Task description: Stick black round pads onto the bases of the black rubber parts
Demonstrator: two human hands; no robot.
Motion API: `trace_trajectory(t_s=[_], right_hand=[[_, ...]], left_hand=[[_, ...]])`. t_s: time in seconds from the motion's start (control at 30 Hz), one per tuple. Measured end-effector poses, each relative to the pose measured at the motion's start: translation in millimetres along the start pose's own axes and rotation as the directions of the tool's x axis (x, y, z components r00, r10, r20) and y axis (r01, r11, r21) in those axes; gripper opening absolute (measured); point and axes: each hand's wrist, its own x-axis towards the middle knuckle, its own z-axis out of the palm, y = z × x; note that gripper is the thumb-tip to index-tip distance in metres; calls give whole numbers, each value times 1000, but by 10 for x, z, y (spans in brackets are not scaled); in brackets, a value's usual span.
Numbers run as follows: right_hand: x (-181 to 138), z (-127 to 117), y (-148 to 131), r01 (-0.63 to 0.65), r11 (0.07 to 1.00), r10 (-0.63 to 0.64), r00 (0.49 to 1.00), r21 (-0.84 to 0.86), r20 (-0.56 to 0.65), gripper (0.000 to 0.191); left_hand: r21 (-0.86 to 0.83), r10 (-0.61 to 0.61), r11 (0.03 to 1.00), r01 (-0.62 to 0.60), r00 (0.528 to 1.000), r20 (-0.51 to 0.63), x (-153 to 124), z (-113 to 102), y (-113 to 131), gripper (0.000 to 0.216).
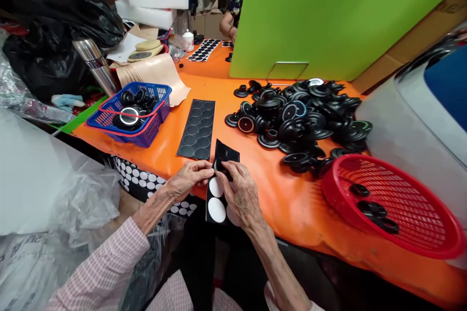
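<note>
A narrow black sheet of round stickers (226, 150) lies over the table's front edge, with bare white circles (217, 209) on its near part. My left hand (189, 178) is closed in a pinch at the sheet's left edge. On the sheet's right side my right hand (242, 194) bends over it, thumb and fingers closed around the edge of a dark round sticker (218, 164); the fingers partly hide that spot. A second black sticker sheet (197, 129), its circles all in place, lies flat just beyond my left hand.
Black round knob-like parts (299, 112) are heaped at the right. A red basket (335, 194) with several parts stands front right, a blue basket (153, 126) at left. Behind rises a green board (328, 14). A steel flask (95, 65) and another person's arm (226, 24) are farther back.
</note>
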Motion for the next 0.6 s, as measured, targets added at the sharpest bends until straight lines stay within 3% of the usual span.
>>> trace_trajectory(t_s=[0.07,0.17,0.23,0.3,0.33,0.37,0.43,0.47,0.53,0.6], right_hand=[[39,-23,37,-2,1000,3,1000,0,-31,28],[94,-113,113,-124,992,121,974,-7,-189,28],[94,-189,135,-182,983,179,952,11,-248,28],[51,-239,103,-150,988,154,958,35,-240,26],[19,-249,68,-115,992,124,966,51,-229,25],[-15,-251,27,-83,994,96,971,68,-218,25],[-73,-246,-52,-40,991,62,984,131,-167,24],[-92,-249,-77,-49,980,74,989,191,-126,23],[-101,-274,-83,-158,927,195,978,341,-78,27],[-76,-316,-31,-310,822,390,918,478,-76,31]], left_hand=[[62,19,998,-17,999,-30,22,15,20,35],[253,60,967,-20,987,-151,49,30,62,26],[467,192,884,-33,936,-297,49,55,109,24],[625,344,780,-47,865,-365,38,111,173,27],[634,360,771,-65,865,-349,32,151,206,29],[591,316,802,-84,900,-301,29,195,237,31],[420,137,905,-67,981,-138,39,280,285,33],[345,72,938,-41,994,-80,52,316,302,32],[268,39,963,-20,997,-66,96,373,332,27],[273,32,962,-20,999,-42,164,428,375,22]])
